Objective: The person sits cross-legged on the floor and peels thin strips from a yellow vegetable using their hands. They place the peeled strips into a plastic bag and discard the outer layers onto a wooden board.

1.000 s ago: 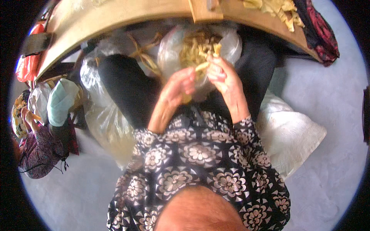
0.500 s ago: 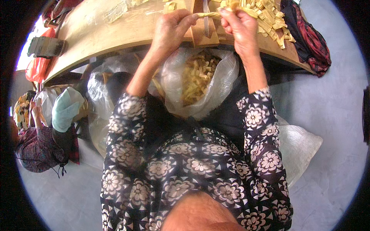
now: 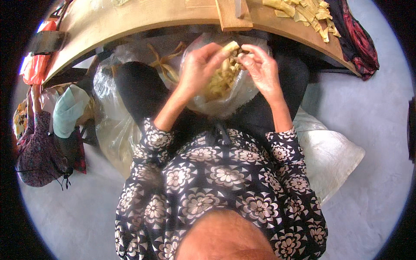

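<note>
Over an open clear plastic bag (image 3: 232, 100) between my knees, both my hands are close together. My left hand (image 3: 203, 65) is closed around a short yellow dried plant strip (image 3: 232, 46), whose pale end sticks out past the fingers. Just beside that end is my right hand (image 3: 262, 69), thumb and forefinger curved with a gap between them. Some small dark spot shows in that gap; whether it is a scrap or shadow is unclear. Yellowish trimmed pieces (image 3: 222, 84) lie heaped inside the bag below.
A wooden table (image 3: 173, 13) curves across the front, with a wooden block (image 3: 234, 15) bearing an upright metal blade (image 3: 238, 8). Flat yellow strips (image 3: 305, 15) are piled to its right, near a dark red-black cloth (image 3: 357, 41). At left, another person's arms (image 3: 36, 99) show near a pale green cloth (image 3: 71, 110).
Both hands have come down and back from the blade on the table to above the bag. The long strip stretched between them no longer spans the two hands.
</note>
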Available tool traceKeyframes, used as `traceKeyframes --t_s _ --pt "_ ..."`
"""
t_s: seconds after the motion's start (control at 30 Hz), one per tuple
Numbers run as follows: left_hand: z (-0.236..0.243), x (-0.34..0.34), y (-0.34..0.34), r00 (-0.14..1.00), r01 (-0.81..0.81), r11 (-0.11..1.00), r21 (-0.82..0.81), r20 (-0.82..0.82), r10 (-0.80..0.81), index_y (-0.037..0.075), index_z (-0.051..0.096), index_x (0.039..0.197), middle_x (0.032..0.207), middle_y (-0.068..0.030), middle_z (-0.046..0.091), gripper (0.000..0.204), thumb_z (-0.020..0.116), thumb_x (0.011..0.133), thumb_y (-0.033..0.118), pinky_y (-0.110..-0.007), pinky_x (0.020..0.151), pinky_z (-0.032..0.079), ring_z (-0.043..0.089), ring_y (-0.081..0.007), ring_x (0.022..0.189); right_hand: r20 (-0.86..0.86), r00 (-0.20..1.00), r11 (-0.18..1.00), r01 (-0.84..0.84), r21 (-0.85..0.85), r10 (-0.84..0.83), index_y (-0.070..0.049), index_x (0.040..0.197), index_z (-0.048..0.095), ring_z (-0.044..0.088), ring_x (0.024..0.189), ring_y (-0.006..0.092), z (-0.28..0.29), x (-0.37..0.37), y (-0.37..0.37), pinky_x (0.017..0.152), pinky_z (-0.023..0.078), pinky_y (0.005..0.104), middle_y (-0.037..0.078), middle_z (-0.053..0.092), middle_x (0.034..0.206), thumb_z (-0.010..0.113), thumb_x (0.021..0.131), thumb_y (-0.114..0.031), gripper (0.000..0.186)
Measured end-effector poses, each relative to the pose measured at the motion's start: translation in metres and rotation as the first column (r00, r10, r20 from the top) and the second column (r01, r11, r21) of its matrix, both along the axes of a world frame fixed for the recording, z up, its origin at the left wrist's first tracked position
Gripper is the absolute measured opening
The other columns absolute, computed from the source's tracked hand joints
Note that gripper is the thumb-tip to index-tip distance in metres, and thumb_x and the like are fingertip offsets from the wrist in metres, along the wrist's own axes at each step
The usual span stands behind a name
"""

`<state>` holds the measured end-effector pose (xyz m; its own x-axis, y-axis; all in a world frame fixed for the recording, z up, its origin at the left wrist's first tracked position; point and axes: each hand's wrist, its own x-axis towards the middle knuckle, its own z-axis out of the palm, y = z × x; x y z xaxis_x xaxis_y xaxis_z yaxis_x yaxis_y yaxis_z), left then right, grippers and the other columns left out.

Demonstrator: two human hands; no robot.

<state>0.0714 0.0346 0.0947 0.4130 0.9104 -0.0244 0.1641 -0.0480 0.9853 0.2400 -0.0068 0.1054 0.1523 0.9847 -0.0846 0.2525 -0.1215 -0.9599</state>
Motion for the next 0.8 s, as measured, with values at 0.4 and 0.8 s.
traceKeyframes --t_s 0.4,0.8 --pt "-0.025 -0.022 -0.018 0.988 0.145 0.979 -0.144 0.067 -0.137 0.001 0.059 0.088 0.076 0.0014 0.057 0.016 0.058 0.081 0.015 -0.021 0.064 0.042 0.050 -0.0063 0.069 -0.166 0.973 0.985 -0.151 0.077 0.162 -0.001 0.096 0.059 0.057 0.081 0.0090 0.005 0.010 -0.005 0.075 0.045 0.0223 0.004 0.061 0.088 0.059 0.081 -0.015 0.020" --pt "-0.008 0.004 -0.021 0.921 0.368 0.836 0.406 -0.038 -0.387 0.001 0.059 0.079 0.072 -0.0063 0.057 0.010 0.063 0.074 0.009 -0.028 0.057 0.045 0.057 -0.0174 0.065 -0.487 0.789 0.723 -0.577 -0.380 0.374 -0.005 0.087 0.061 0.038 0.047 0.0022 -0.020 0.027 -0.025 0.042 0.029 0.0168 0.002 0.058 0.070 0.053 0.084 -0.028 0.025"
